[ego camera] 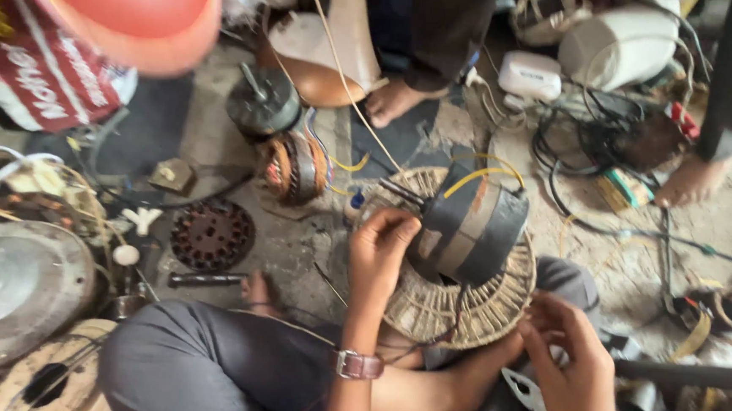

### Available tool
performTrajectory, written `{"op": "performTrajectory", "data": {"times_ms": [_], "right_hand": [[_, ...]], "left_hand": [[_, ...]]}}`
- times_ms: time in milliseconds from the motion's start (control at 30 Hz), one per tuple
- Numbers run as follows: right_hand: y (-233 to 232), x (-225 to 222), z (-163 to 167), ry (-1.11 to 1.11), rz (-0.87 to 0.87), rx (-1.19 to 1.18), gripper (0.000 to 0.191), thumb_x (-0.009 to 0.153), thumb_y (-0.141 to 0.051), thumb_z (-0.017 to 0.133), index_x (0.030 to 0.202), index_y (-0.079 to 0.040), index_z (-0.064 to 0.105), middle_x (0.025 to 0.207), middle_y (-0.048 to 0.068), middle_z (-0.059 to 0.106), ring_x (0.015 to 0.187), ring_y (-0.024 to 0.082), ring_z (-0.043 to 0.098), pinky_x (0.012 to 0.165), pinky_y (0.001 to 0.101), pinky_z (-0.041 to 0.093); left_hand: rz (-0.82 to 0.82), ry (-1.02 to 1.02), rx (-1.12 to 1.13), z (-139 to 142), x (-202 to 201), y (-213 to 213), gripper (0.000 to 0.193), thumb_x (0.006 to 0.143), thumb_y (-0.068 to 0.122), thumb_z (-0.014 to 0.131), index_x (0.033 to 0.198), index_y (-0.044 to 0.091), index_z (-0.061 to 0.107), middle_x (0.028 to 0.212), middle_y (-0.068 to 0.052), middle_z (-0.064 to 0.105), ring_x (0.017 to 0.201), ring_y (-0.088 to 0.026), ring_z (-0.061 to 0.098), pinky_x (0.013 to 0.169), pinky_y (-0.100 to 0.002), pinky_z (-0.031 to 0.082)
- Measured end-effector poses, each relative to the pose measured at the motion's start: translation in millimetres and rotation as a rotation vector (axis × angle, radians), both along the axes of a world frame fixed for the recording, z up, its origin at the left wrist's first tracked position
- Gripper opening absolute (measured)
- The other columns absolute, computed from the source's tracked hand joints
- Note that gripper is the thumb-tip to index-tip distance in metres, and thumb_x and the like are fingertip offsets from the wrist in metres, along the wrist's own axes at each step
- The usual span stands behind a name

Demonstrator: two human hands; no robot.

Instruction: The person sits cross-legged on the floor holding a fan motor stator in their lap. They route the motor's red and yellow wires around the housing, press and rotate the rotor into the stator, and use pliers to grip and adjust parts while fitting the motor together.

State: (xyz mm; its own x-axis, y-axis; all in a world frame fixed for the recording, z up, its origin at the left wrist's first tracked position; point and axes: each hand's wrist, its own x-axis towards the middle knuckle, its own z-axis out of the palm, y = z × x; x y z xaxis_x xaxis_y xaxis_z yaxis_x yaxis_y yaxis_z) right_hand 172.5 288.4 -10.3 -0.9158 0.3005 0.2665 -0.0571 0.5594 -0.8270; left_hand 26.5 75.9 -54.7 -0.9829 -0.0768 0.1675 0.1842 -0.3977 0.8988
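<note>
1. Your left hand pinches the near edge of the round motor part in the middle of the frame.
2. The motor part rests on a woven stool, with yellow wires on top.
3. Your right hand, lower right, has its fingers curled and pinching something thin; I cannot tell what.
4. You look busy working on the motor's winding. The next move needs a steady hold and gentle fingers.

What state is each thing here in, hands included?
Left hand: fingers curled on the motor's end, by its shaft.
Right hand: low at the stool's edge; what it pinches is unclear.
Motor: lying tilted on the stool, yellow wires attached.
Stool: woven top, bearing the motor.
Stator: bare, windings exposed, on the floor.
Disc: flat on the floor.
</note>
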Motion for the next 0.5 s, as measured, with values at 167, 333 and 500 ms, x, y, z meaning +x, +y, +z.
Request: {"op": "performTrajectory", "data": {"times_ms": [167,333,500], "right_hand": [[-14.8,-53.6,16.1,0.087,0.063,0.252,0.018,0.093,-0.011,0.068,0.108,-0.002,0.067,0.098,0.013,0.069,0.084,0.027,0.069,0.076,0.0336,0.054],[-2.7,-68.5,8.7,-0.041,0.121,0.331,0.017,0.095,-0.018,0.064,0.095,-0.001,0.064,0.084,0.015,0.064,0.077,0.032,0.063,0.071,0.0368,0.050],[11.3,-75.2,0.6,-0.061,0.283,0.126,0.019,0.097,-0.017,0.059,0.090,0.001,0.059,0.074,0.012,0.057,0.069,0.025,0.054,0.067,0.0342,0.048]], "left_hand": [[0.115,0.028,-0.145,11.4,5.5,1.3,0.015,0.091,0.014,0.076,0.091,0.000,0.071,0.082,-0.002,0.069,0.078,-0.009,0.058,0.074,-0.026,0.049],[0.285,0.187,-0.355,23.6,38.8,10.0,0.035,0.086,0.021,0.083,0.108,0.001,0.065,0.107,-0.012,0.065,0.102,-0.025,0.064,0.091,-0.035,0.052],[0.323,0.355,-0.687,28.1,70.3,26.2,0.112,0.069,0.034,0.096,0.152,-0.005,0.031,0.148,-0.027,0.044,0.137,-0.044,0.045,0.114,-0.052,0.037]]}}
